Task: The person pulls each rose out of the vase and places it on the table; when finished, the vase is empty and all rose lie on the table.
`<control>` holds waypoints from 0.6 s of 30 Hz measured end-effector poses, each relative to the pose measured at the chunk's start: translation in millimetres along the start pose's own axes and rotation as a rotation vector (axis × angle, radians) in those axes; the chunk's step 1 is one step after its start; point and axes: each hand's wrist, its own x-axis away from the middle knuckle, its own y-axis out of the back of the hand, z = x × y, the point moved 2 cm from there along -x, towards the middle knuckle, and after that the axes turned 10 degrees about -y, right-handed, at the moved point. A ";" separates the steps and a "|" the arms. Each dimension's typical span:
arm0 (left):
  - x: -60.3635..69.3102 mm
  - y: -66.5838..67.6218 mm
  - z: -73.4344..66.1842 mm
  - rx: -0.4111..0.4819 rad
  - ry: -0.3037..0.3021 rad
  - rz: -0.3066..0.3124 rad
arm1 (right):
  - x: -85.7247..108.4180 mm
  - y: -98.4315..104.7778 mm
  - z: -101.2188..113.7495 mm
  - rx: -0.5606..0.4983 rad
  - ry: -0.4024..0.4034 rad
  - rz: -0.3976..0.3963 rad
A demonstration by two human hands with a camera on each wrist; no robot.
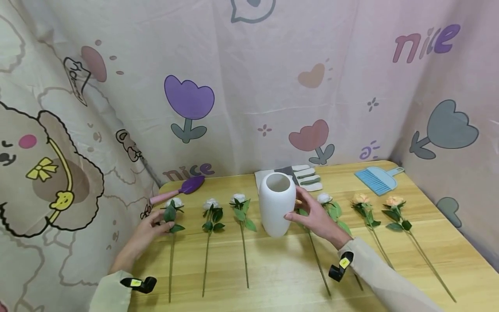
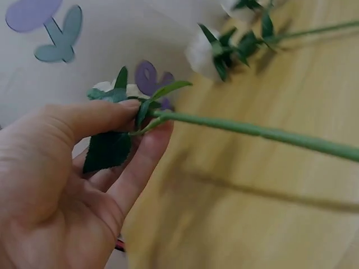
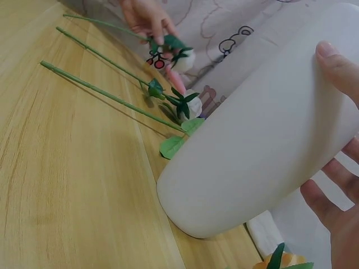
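Note:
My left hand [image 1: 155, 225] pinches the stem of a white artificial rose [image 1: 174, 203] just below its bloom, between thumb and fingers. In the left wrist view, the green stem [image 2: 252, 131] runs right from the fingertips and casts a shadow on the wood. With thumb and fingers around its side, my right hand [image 1: 316, 215] holds a white vase [image 1: 274, 212], its round mouth up. The right wrist view shows the vase [image 3: 247, 140] close up; whether its base touches the table is unclear. An orange rose [image 3: 289, 260] is partly hidden behind the right hand in the head view.
Two white roses [image 1: 211, 203] [image 1: 238, 199] lie between the hands on the wooden table [image 1: 273, 268]. To the right lie another white rose [image 1: 324, 198] and two peach roses [image 1: 360, 199] [image 1: 394, 201]. Behind are a purple trowel [image 1: 192, 185], gloves [image 1: 308, 177] and a blue dustpan with brush [image 1: 377, 179].

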 end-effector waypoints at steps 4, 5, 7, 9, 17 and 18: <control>1.0 -9.2 12.9 0.000 0.039 0.028 | -0.2 -0.7 0.6 -0.007 0.004 0.004; 1.2 -11.4 14.6 -0.008 0.038 0.040 | -0.2 -0.6 0.7 -0.007 0.005 0.004; 1.4 -15.9 17.0 -0.023 0.038 0.049 | -0.1 -0.3 1.0 -0.006 0.006 0.005; 2.0 -19.1 17.1 -0.053 0.031 0.057 | 0.0 0.0 1.4 -0.004 0.007 0.003; 3.0 -19.2 14.3 -0.269 -0.008 -0.010 | 0.6 0.8 2.2 0.009 0.004 -0.005; 2.5 -18.3 14.6 -0.279 -0.014 -0.025 | 0.6 1.1 1.9 0.009 0.003 -0.004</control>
